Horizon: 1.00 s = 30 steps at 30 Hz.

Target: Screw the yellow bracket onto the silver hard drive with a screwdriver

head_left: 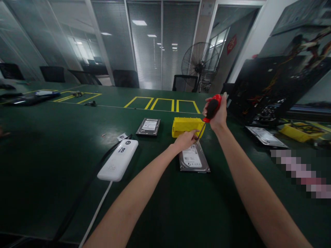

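My right hand [217,112] is wrapped around the red and black handle of a screwdriver [214,106], held tilted with its shaft slanting down to the left. The tip reaches the far end of a hard drive [192,160] that lies label up on the table in front of me. My left hand [186,139] rests over the drive's far left corner, its fingers drawn together at the screwdriver tip. Whatever they pinch is hidden or too small to make out. Just behind this hand stands a yellow plastic bin [186,122], apparently on its side.
A second hard drive [148,126] lies to the left, beyond a white power bank [119,160] with a cable. On the right are another drive [266,136], a yellow tray [297,132] of small parts and an open computer case [258,86]. Yellow tape outlines [162,100] mark the far table.
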Tool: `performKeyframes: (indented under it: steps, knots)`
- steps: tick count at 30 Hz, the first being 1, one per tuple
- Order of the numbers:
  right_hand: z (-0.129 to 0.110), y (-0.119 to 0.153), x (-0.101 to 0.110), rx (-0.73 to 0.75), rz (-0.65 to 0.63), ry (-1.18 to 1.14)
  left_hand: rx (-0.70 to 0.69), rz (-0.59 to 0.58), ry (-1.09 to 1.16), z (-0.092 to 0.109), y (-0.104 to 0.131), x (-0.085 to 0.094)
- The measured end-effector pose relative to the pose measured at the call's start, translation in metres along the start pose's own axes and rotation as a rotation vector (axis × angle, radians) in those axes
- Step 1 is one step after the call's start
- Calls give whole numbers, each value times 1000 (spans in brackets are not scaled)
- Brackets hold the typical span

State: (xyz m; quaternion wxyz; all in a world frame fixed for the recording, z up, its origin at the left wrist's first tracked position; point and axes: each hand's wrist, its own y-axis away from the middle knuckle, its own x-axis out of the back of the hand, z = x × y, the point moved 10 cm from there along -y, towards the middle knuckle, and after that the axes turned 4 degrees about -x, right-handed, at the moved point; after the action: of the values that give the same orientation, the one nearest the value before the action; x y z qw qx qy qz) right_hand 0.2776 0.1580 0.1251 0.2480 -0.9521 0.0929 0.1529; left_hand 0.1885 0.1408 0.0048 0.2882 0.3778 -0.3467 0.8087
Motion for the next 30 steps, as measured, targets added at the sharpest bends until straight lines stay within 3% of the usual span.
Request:
performKeyframes:
  steps: [7, 16, 26, 30]
  knots:
    - [-8, 3, 3, 108, 48, 82, 11, -3, 39, 1, 1, 2]
    - [1, -1, -5, -31, -44, 14, 34, -26, 49, 1, 1, 2]
    - [-4, 1, -2, 71, 17, 26, 23, -23, -29, 0, 0, 1]
    - [0, -1, -2, 9, -11, 17, 20, -25, -49, 1, 0, 1]
